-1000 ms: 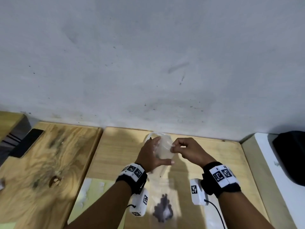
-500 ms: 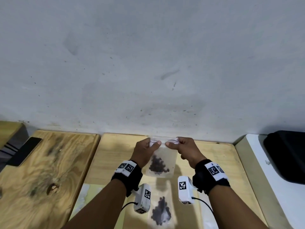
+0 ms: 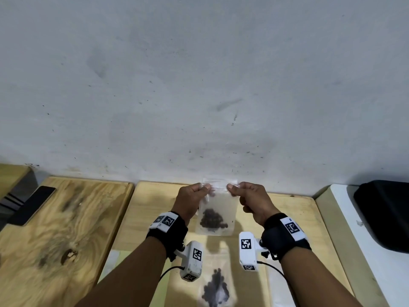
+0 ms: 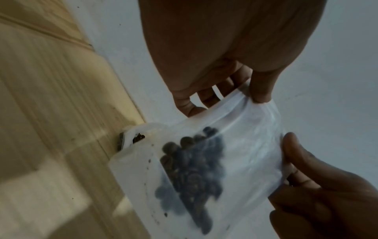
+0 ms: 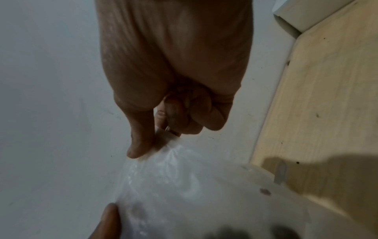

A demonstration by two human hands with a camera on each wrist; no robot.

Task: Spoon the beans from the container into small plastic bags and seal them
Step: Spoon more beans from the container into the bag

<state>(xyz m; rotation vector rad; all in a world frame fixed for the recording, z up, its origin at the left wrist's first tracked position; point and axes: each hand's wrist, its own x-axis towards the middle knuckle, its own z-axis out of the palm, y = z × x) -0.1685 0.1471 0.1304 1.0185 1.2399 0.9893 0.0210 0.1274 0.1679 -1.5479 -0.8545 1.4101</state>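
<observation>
Nearest the body, on the pale tabletop [image 3: 287, 218]: one clear bag [image 3: 215, 291] of dark beans, lying flat. Two bags counted in all. Second bag [image 3: 218, 214] hangs upright in the air farther out, beans [image 3: 212, 219] pooled at its bottom. Left hand [image 3: 190, 201] and right hand [image 3: 252, 199] raised side by side, each pinching one top corner between thumb and curled fingers [image 5: 184, 116]. Beyond: grey wall [image 3: 199, 74].

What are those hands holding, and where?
A small plastic bag of beans, pinched at its top corners by left hand and right hand.
</observation>
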